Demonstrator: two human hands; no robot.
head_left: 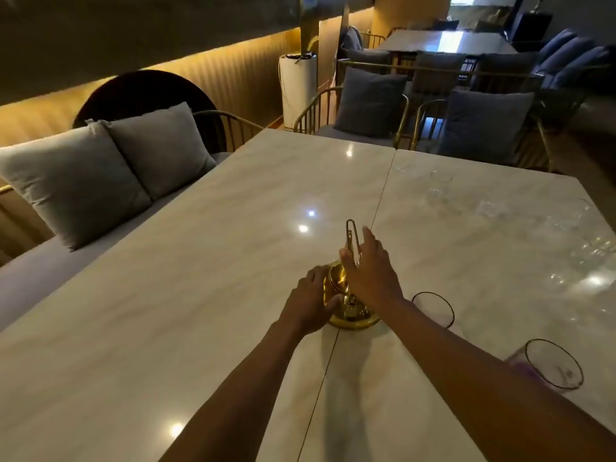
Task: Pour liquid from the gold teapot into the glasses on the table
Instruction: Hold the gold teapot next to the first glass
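Note:
The gold teapot stands upright on the marble table, its tall wire handle raised. My left hand is wrapped around the pot's left side. My right hand pinches the handle between thumb and fingers, above the pot. Two dark-rimmed glasses stand to the right: one just beyond my right forearm, another nearer the front right with a purple tint at its base. Several clear glasses stand farther back on the right, faint against the marble.
A seam runs down the table under the teapot. A bench with two grey cushions lines the left side. Chairs with blue cushions stand past the far edge, with another table behind them. A white cylinder stands by the wall.

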